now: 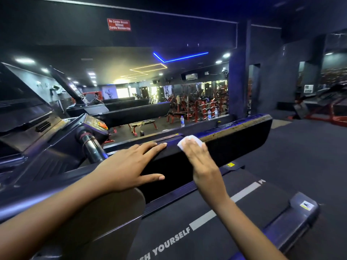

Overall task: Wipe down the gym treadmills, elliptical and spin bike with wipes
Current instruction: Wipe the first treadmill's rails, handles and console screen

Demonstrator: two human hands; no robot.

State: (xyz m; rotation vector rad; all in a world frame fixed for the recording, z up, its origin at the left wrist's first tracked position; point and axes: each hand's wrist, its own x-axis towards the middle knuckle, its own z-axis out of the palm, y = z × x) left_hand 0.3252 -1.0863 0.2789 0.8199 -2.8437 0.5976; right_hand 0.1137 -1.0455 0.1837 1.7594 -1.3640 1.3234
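A: Right hand (199,160) flat, fingers (193,149) straight, pressing the wipe (189,140) onto the treadmill hood (236,145), at its top edge.

B: Left hand (129,166) rests on that hood too, fingers released and spread, probably bracing the lean.

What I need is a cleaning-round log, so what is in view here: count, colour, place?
treadmill hood: one, black, across the middle
belt: one, dark grey with white lettering, lower right
wipe: one, white, on the hood's top edge, under the right hand
handrail: one, chrome, left of centre
console: one, dark, far left
mirror: one, wide, on the wall ahead
water bottles: three, clear, at the mirror's foot
sign: one, red with white lettering, high on the wall
left hand: flat on the hood
right hand: flat, pressing the wipe
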